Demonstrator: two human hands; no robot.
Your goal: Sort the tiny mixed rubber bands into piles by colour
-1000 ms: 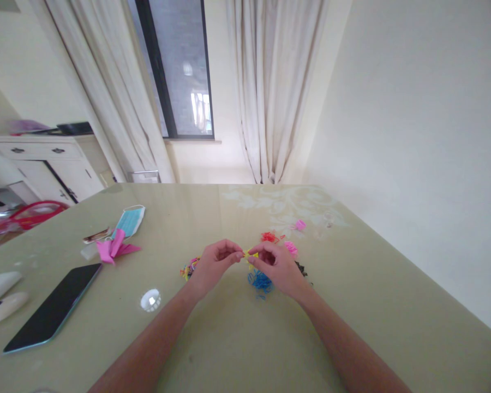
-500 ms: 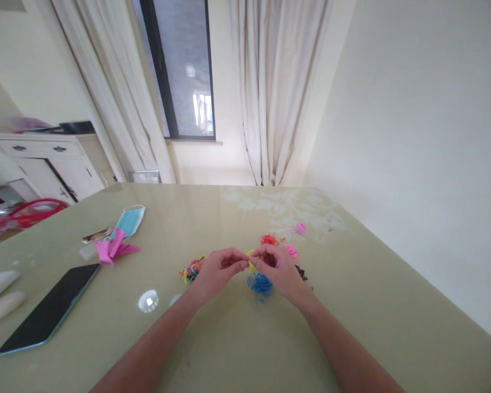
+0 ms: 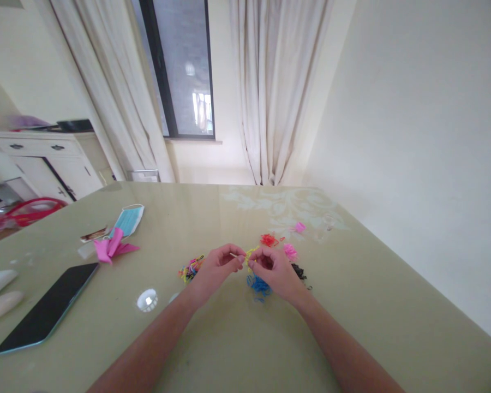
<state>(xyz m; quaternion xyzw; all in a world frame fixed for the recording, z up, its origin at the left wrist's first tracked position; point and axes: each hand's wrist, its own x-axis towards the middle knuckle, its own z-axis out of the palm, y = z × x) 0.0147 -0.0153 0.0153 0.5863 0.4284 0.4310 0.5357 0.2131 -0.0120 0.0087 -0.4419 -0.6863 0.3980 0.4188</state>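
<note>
Starting on the left, the mixed pile (image 3: 191,267) of coloured bands sits just beside your left hand (image 3: 219,267), on its outer side; if you swing that wrist outward, you could scatter it across the table (image 3: 229,349). Your left thumb and forefinger are pinched on what looks like a small yellowish band (image 3: 246,258), which is at your fingertips in the middle of the scene; you can't tell whether it is one loop or several. Your right hand (image 3: 277,270) has its fingertips together at the other side of it. Pull unevenly or loosen either pinch and it may spring away, perhaps into the yellow pile (image 3: 251,252) just beyond, where it would be hard to pick out. Drop the right hand and you may drag through the blue pile (image 3: 258,285) beside it; slide it outward and the black pile (image 3: 298,271), partly hidden behind it, could spread.

Counting across, you have two white objects (image 3: 3,301), one dark tablet-like device (image 3: 47,308), one folded pink piece (image 3: 113,248), one blue mask (image 3: 129,219), then one pile each of mixed, yellow, blue, red (image 3: 269,239), pink (image 3: 289,251) and black, plus one smaller pink clump (image 3: 300,227) farther back. Single bands are too small to count.
</note>
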